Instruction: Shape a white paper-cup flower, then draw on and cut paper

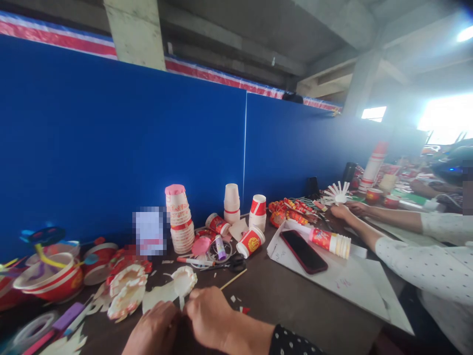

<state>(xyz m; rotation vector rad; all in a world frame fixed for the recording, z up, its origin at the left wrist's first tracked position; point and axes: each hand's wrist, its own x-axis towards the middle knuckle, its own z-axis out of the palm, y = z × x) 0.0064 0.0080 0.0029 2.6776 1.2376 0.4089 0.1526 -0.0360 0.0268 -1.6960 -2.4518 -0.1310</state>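
We have a cut white paper cup [185,280] on the dark tabletop [266,305], just beyond our two hands, with a narrow strip coming down from it toward the gap between them. Our right hand [210,316], below a dotted black sleeve [291,340], is curled with its fingers bent inward beside that strip; our left hand [154,326] is curled too, close by. The fingertips are hidden from us, so we cannot tell whether either hand grips the strip. Left of the cup we see ruffled cream pieces [127,291], then red-and-white paper bowls [61,286] and a roll of tape [35,328] near the edge of view. Beyond it lie black-handled scissors [237,264], a purple-capped glue stick [220,247] and a red paper cup [251,241] tipped on its side, with a tall cup stack [181,224] behind. To our right, a dark smartphone [303,251] rests on white sheets [356,288] beside a toppled cup stack [330,241]. Farther right, a co-worker's hands [344,211] are at a cup cut into splayed strips [338,193], and a blue partition [129,128] stands behind the table
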